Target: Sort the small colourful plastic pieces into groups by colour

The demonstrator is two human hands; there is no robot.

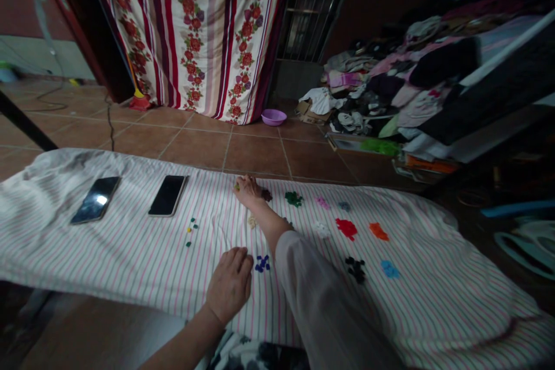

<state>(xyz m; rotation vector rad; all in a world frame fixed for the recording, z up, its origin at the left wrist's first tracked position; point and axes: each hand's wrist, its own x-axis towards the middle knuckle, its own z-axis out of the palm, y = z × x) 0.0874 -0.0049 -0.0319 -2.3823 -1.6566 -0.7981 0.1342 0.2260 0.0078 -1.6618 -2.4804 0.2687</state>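
My left hand (pixel 229 283) rests palm down on the striped cloth, fingers loosely bent, just left of a small group of dark blue pieces (pixel 262 263). My right hand (pixel 249 189) reaches to the cloth's far edge, fingertips bent down and drawn together over some yellow-green pieces (pixel 236 187). What the fingertips pinch, if anything, is hidden. Dark brown pieces (pixel 266 195) lie right beside that hand. Beige pieces (pixel 252 222) sit nearer, left of the right forearm, which partly covers a dark grey group (pixel 288 222). Three green pieces and a yellow piece (pixel 189 230) lie apart on the left.
The striped cloth (pixel 143 254) also bears two phones (pixel 96 199) (pixel 168 195). Rightward lie green (pixel 293 199), pink (pixel 322 202), white (pixel 321 230), red (pixel 346 228), orange (pixel 378 231), black (pixel 356 269) and light blue (pixel 389 269) groups. Beyond are a purple basin (pixel 273 118) and heaped clothes (pixel 390 81).
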